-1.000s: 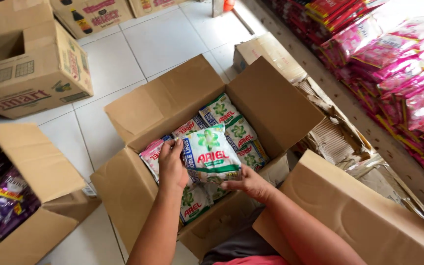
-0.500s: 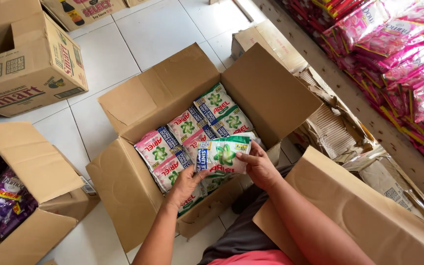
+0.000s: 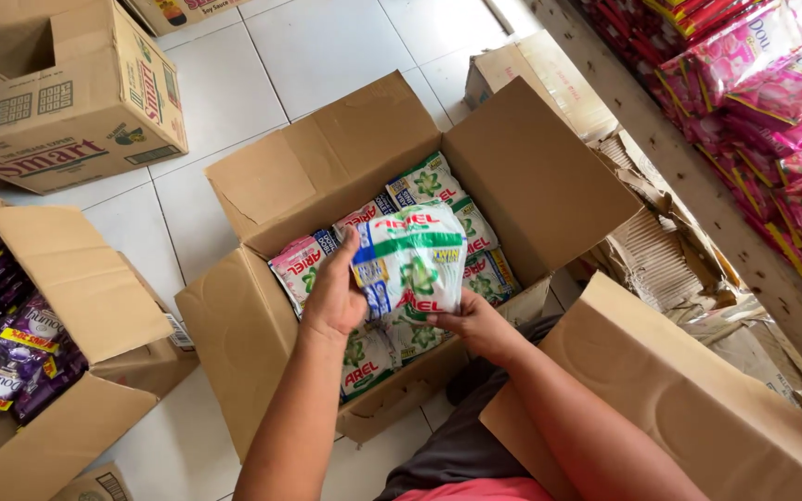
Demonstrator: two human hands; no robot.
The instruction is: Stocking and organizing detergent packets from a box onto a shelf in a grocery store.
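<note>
White floor tiles are carrying an open brown cardboard box of sachets, and over it the left hand and right hand are pinching a white-and-green detergent pouch at both sides, keeping it flat.

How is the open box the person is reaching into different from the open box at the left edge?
The middle cardboard box holds white-and-green sachet packs; the left cardboard box holds purple sachets. The left hand and right hand lift a bundle over the middle one; nobody touches the left one. Both are brown with flaps open.
</note>
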